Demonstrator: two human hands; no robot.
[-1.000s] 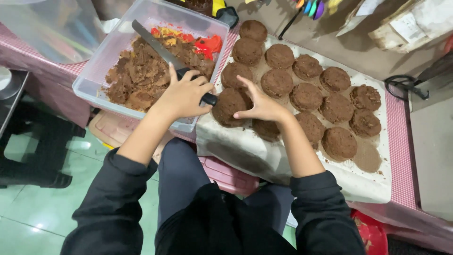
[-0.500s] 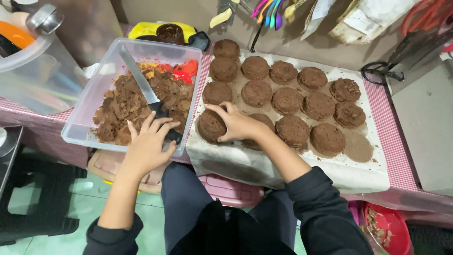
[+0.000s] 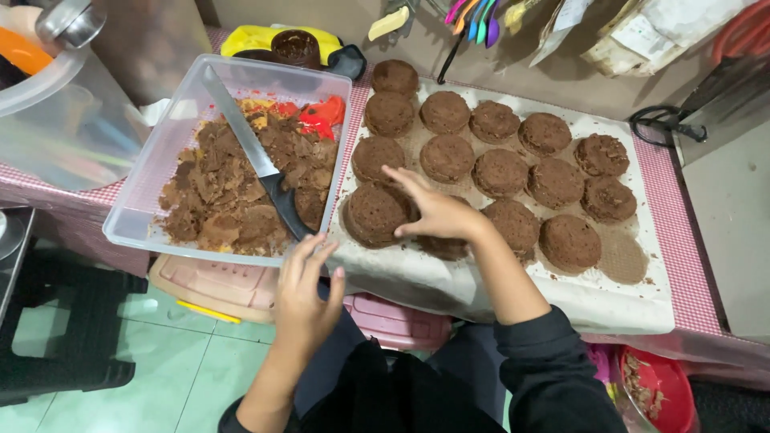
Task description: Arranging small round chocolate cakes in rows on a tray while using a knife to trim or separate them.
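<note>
Right hand (image 3: 437,212) is down on the tray, fingers spread and curled over a round chocolate cake (image 3: 374,214) at the near-left corner of the batch, thumb and fingertips touching its edge, a loose grasp rather than a tight clench. Left hand (image 3: 309,293) hangs open and empty, fingers relaxed, just in front of the table edge, right below the black handle of the knife (image 3: 261,167). That knife lies released, its blade slanting up and away across the clear plastic tub (image 3: 152,180), resting on a heap of brown cake trimmings (image 3: 228,200) with some red and orange scraps at the far end.

Beyond and to the right of the right hand, more round cakes (image 3: 497,172) sit in rows on a white paper-lined tray (image 3: 609,305); at the near right end there is a bare round mark among crumbs. Past the tub, a yellow cloth with a dark cup on it. Far left of the left hand, a big clear container (image 3: 56,120). Under it all, a pink checked tablecloth (image 3: 690,240). Below the right elbow, a red bowl (image 3: 662,393).
</note>
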